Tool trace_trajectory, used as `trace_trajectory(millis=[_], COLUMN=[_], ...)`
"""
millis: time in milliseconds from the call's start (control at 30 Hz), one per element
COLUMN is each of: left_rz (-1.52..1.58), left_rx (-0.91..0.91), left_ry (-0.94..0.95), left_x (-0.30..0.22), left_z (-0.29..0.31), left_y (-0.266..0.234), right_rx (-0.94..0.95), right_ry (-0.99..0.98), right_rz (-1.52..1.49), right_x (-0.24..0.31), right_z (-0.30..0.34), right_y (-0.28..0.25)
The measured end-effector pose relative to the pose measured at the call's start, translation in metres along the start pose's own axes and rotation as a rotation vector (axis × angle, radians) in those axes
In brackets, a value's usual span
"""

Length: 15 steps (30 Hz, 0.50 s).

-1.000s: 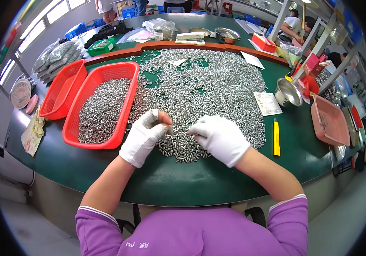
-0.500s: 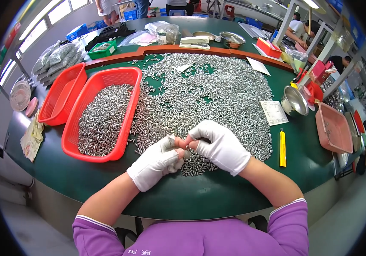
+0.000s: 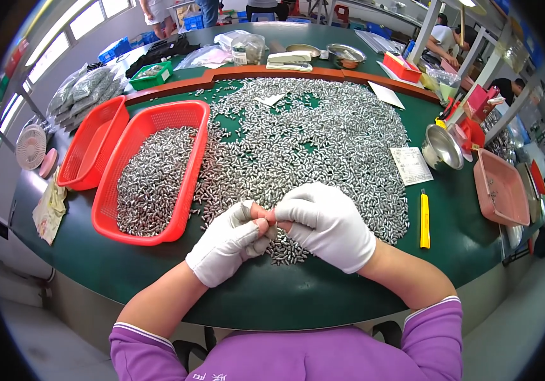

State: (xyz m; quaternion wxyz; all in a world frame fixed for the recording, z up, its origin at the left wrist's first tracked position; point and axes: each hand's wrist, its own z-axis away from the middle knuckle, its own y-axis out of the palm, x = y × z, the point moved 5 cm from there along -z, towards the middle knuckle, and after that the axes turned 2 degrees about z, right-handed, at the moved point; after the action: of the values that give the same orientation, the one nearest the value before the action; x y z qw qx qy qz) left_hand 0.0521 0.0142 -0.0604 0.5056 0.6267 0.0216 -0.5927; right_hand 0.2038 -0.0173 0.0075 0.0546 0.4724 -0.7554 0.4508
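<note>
My left hand [image 3: 231, 241] and my right hand [image 3: 329, 223] meet fingertip to fingertip over the near edge of a wide spread of small silvery metal pieces [image 3: 323, 143]. Both wear white gloves that leave the thumb and index tips bare. Thumb and index finger are pinched together on each hand; whatever lies between them is too small or hidden to make out. To the left of my hands stands a red perforated plastic basket [image 3: 200, 136], partly filled with the same kind of metal pieces [image 3: 155, 178].
Another red basket [image 3: 91, 149] leans beside the first. On the right lie a yellow cutter knife [image 3: 425, 222], a printed slip [image 3: 411, 166], a steel bowl [image 3: 441, 149] and a pink tray [image 3: 500, 190]. A brown wooden ledge [image 3: 272, 73] borders the green table at the back.
My right hand has rolled slightly over and its fingers have closed in toward the left fingertips. The left hand has barely shifted. The whole view has tilted a little.
</note>
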Motion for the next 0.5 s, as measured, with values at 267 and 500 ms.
trace_trajectory(millis=[267, 500], left_rz=[-0.113, -0.04], left_rx=[-0.096, -0.037], left_ry=[-0.003, 0.017], left_x=[-0.003, -0.001], left_z=[0.002, 0.0], left_y=[-0.001, -0.003], right_rx=[0.132, 0.342], right_ry=[0.089, 0.266], right_rz=[0.351, 0.486], right_x=[-0.014, -0.044], right_z=[0.003, 0.019], right_y=[-0.002, 0.019])
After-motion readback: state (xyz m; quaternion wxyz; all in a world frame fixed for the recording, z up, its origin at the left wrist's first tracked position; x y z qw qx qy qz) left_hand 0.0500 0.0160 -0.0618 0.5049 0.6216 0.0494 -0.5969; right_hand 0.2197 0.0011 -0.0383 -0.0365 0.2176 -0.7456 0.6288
